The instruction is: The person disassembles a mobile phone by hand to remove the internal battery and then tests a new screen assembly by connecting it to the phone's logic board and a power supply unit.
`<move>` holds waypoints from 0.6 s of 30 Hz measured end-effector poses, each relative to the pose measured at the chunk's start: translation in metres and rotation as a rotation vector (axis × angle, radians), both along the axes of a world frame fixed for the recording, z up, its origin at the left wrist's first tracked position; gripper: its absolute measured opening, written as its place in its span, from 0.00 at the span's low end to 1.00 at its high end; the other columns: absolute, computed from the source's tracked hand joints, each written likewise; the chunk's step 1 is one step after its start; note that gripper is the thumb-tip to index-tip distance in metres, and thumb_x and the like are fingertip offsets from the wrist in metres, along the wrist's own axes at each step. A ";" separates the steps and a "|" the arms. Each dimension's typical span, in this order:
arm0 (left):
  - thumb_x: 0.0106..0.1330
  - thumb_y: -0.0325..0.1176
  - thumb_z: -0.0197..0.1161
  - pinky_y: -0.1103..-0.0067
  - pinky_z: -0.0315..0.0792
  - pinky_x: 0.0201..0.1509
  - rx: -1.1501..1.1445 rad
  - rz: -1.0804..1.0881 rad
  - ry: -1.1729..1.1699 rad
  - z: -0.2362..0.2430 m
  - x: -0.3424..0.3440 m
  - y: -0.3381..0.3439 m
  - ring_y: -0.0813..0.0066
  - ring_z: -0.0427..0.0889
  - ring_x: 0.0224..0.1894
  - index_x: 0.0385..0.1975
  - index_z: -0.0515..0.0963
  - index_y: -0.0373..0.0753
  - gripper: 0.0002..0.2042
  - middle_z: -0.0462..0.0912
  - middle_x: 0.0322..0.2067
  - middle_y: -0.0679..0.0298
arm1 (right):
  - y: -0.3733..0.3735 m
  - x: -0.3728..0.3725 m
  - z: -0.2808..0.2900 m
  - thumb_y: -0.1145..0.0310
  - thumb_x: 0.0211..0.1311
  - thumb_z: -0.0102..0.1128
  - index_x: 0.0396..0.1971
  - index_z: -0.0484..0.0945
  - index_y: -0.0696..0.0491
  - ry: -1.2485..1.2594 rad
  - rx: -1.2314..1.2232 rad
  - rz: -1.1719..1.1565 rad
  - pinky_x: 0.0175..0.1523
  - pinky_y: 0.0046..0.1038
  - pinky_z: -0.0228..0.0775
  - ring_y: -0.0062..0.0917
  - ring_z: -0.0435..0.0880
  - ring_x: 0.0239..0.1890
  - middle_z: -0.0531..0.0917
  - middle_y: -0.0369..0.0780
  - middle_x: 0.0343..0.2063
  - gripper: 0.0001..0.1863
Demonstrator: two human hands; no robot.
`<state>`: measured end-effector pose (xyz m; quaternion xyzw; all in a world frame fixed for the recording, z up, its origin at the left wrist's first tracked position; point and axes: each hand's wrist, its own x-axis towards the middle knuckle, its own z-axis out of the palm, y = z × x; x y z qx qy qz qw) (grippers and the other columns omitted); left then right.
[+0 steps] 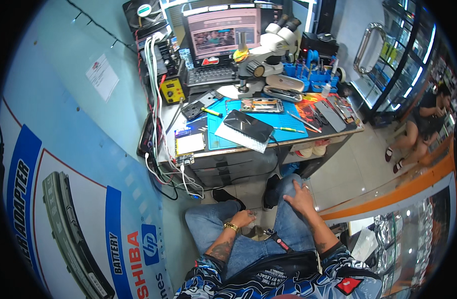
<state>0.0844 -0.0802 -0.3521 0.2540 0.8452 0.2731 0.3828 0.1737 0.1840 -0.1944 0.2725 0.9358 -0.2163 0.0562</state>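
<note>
My left hand [242, 218] rests on my left thigh, its fingers loosely bent over the inner side, with nothing visible in them. A gold watch [232, 227] is on that wrist. My right hand [301, 199] lies on my right thigh near the knee, fingers apart and holding nothing. Both hands are below the workbench edge and away from everything on it. On the bench, a black smartphone [249, 125] lies on a white bubble-wrap sheet [257, 144] over a blue work mat [218, 138]. Behind it sits an opened phone [262, 105] with its inside showing.
A microscope [277, 42] stands before a laptop [213, 74]. Blue tool holders [313, 74], a glasses case [284, 82], tweezers [304, 122] and a yellow power unit [172, 90] surround the mat. Cables [151, 74] hang at left. A glass showcase [403, 234] is at right; a person [423, 119] sits beyond.
</note>
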 end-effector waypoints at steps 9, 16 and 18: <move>0.63 0.55 0.62 0.62 0.73 0.60 -0.016 0.020 0.000 0.004 0.003 -0.004 0.47 0.81 0.55 0.56 0.79 0.41 0.28 0.84 0.50 0.47 | -0.020 -0.010 -0.005 0.45 0.53 0.70 0.75 0.54 0.39 -0.021 0.119 -0.080 0.64 0.47 0.67 0.56 0.70 0.63 0.62 0.60 0.66 0.51; 0.65 0.54 0.62 0.63 0.73 0.60 -0.039 -0.012 0.026 -0.005 0.005 -0.005 0.48 0.81 0.55 0.56 0.79 0.40 0.28 0.84 0.50 0.47 | -0.013 -0.012 -0.009 0.44 0.51 0.71 0.75 0.54 0.40 0.007 0.080 -0.065 0.64 0.48 0.66 0.57 0.69 0.64 0.62 0.63 0.66 0.53; 0.65 0.54 0.62 0.63 0.73 0.60 -0.036 -0.011 0.018 -0.003 0.003 -0.003 0.48 0.81 0.55 0.56 0.79 0.40 0.27 0.84 0.51 0.47 | -0.013 -0.010 -0.007 0.44 0.51 0.71 0.75 0.55 0.41 0.012 0.072 -0.072 0.65 0.48 0.66 0.57 0.69 0.64 0.63 0.63 0.66 0.53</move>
